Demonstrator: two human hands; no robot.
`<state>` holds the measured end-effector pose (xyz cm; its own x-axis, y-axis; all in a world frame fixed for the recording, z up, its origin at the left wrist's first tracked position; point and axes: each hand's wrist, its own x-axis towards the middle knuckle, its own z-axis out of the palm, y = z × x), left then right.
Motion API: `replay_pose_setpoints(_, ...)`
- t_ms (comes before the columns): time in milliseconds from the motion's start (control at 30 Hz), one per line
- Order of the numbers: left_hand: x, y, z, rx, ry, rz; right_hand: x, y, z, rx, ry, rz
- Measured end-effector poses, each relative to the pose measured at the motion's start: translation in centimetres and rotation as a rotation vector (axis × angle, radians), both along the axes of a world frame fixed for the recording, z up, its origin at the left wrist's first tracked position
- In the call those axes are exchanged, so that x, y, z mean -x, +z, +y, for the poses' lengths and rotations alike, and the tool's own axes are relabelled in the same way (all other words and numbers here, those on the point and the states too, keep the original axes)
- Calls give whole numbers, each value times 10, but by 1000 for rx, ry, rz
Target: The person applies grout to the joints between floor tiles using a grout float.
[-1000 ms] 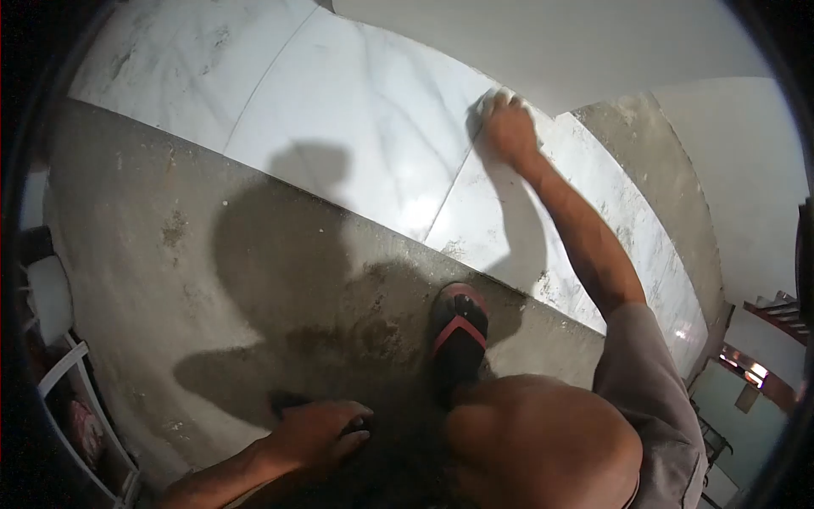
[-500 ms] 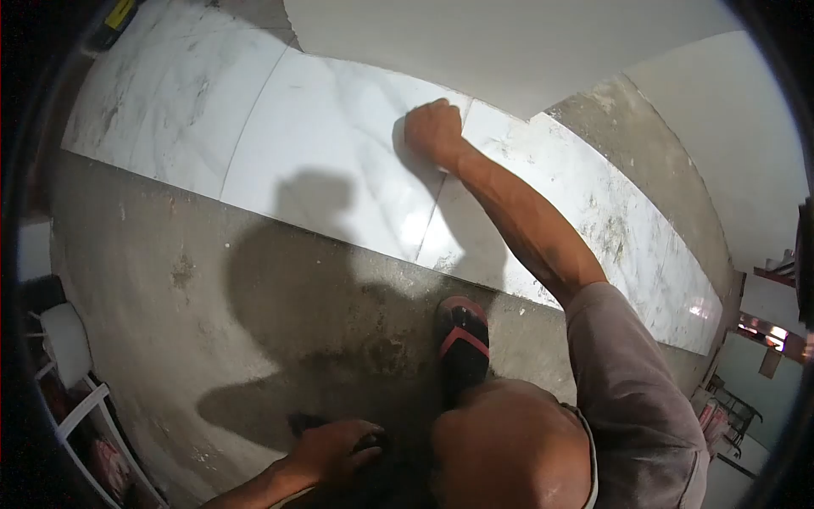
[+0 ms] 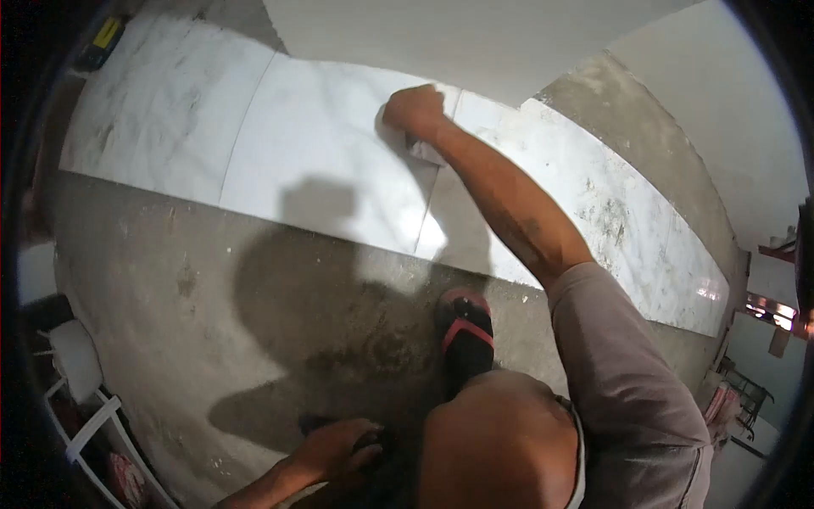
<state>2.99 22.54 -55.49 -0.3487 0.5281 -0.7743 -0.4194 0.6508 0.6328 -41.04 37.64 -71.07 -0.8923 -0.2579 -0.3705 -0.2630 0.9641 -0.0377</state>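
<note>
My right hand is a fist pressed on the white marbled tiles, near a joint between two of them. Beneath its wrist side shows a small pale, pinkish edge, too little to identify. Low in the view, my left hand is curled beside my bent knee, with something dark at its fingers that I cannot make out. A shadow falls across the tiles and the grey concrete floor.
My foot in a black and red sandal stands just below the tile edge. A pale wall rises behind the tiles. A black and yellow object lies at the upper left. A white-framed item stands at the lower left.
My right hand has slid a little left and up over the tile, and the pale edge under it now shows. My left hand stays low by the knee. The view has shifted slightly.
</note>
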Motion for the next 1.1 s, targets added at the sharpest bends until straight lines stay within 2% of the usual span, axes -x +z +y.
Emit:
replay_pose_setpoints(133, -5, -3, -3, -69, 72, 31, 4, -2, 25, 101, -1, -45)
replay_pose_setpoints(200, -4, 0, -4, -84, 95, 41, -31, -8, 33, 1, 290, 91)
replay_pose_setpoints(233, -3, -1, -6, -86, 98, 41, -79, -4, 35, 40, 426, 317)
replay_pose_setpoints(267, -3, -2, -7, -88, 101, 35, -125, -7, 35, 20, 410, 268)
replay_pose_setpoints(300, -3, -3, -8, -85, 95, 29, -164, 3, 34, 14, 494, 132)
replay_pose_setpoints(400, -6, -6, -9, -78, 74, 33, -269, -21, 70, 176, 731, 277)
replay_pose_setpoints(500, -5, -9, -10, -82, 66, 75, -261, -13, 83, 181, 781, 321)
replay_pose_setpoints(533, -2, -8, -9, -77, 65, 69, -246, -8, 82, 173, 682, 140)
replay_pose_setpoints(567, 1, -7, -9, -73, 64, 65, -224, -27, 87, 130, 691, 311)
replay_pose_setpoints(633, 3, -7, -9, -89, 66, 126, -169, -24, 83, 100, 434, 280)
replay_pose_setpoints(667, 5, -6, -10, -98, 68, 160, -146, -22, 82, 77, 346, 366)
replay_pose_setpoints(733, 7, -4, -11, -89, 78, 169, -143, -19, 85, 137, 241, 369)
replay_pose_setpoints(800, 8, -3, -11, -96, 93, 161, -198, -39, 94, 298, 531, 395)
replay_pose_setpoints(867, 8, -5, -12, -111, 108, 137, -244, -15, 100, 162, 817, 319)
replay_pose_setpoints(1000, 9, -10, -17, -26, -12, 267, -188, -4, 112, 240, 863, 181)
replay_pose_setpoints(1067, 43, 16, -18, 50, -150, 372, -129, 21, 98, 200, 631, -66)
replay_pose_setpoints(1100, 56, 31, -17, 88, -212, 506, -104, 29, 94, 203, 763, 100)
